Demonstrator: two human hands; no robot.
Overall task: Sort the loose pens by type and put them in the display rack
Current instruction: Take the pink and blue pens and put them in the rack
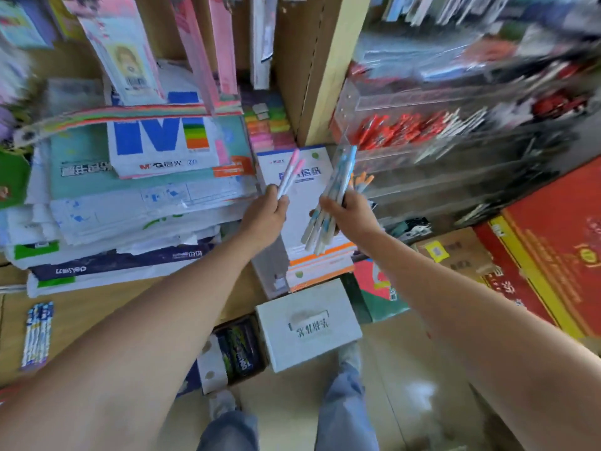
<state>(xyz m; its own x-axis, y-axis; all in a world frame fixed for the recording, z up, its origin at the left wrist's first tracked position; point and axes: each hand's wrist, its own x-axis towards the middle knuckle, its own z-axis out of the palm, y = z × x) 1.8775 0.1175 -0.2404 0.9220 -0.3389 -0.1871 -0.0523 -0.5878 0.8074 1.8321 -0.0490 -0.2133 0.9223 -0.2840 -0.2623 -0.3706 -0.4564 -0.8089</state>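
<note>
My left hand [266, 216] is closed around two white pens with pink caps [290, 173], which point up and away from me. My right hand [349, 211] grips a bundle of several white-and-blue pens [328, 203]; a few orange-tipped pens [364, 182] stick out behind its fingers. The clear acrylic display rack [432, 125] stands to the right, blurred, with a tier of red pens [403, 128] in it. A small row of blue-and-white pens [37, 333] lies on the wooden counter at the far left.
Stacks of paper reams and envelopes [136, 196] cover the counter ahead. A wooden shelf post [320, 70] separates them from the rack. A white box [309, 323], a cardboard carton [455, 252] and red boxes [553, 242] sit on the floor near my feet.
</note>
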